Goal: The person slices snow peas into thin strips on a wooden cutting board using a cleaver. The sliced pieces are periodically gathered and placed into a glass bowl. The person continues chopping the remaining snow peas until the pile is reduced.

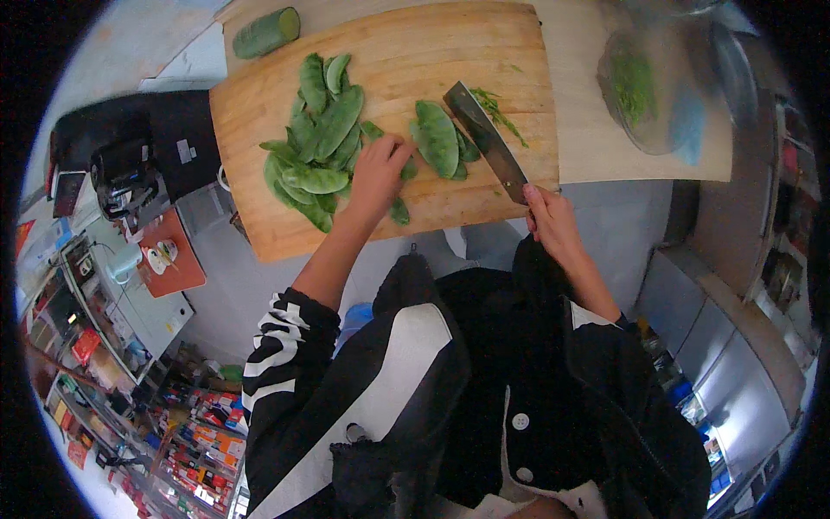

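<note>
Lying on wooden board (484, 43): pods (320, 138)

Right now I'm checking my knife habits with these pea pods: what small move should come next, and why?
Probably slide the left hand right to pin the two pods beside the knife before any cut. That hand rests between the big pile and those pods, while the right hand has its grip on the handle and the blade lies against them on the cutting board.

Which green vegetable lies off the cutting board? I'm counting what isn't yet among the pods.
The cucumber piece, a thick green cylinder, lies beyond the cutting board's far left corner; the flat pea pods all lie on the board.
</note>
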